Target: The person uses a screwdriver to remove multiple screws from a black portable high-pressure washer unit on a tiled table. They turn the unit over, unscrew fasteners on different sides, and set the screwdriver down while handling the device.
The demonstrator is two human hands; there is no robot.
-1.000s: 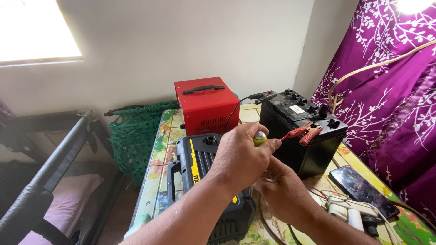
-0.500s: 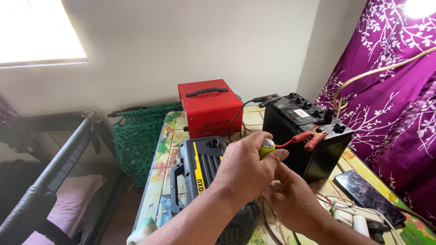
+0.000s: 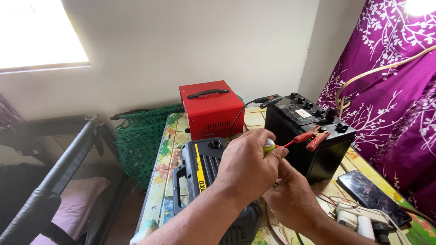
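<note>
My left hand (image 3: 247,169) is closed around a small tool with a yellow-green handle end (image 3: 269,146) that pokes out by the thumb. A thin red wire runs from there to a red clamp (image 3: 313,137) lying on top of the black battery (image 3: 318,156). My right hand (image 3: 290,199) is just below and behind the left, touching it; its fingers are hidden, so I cannot tell what it holds. Both hands hover over the right edge of a black and yellow tool case (image 3: 202,174).
A red metal box with a black handle (image 3: 211,111) stands behind the case, and its black cable leads to a black clamp (image 3: 268,100). A phone (image 3: 370,194) and white plugs (image 3: 352,218) lie at right. Green netting (image 3: 141,140), a dark bed frame (image 3: 59,177), purple curtain (image 3: 390,100).
The view has drifted slightly, so the box and battery sit a little farther right and lower in frame. Both hands stay together at the same spot near the battery.
</note>
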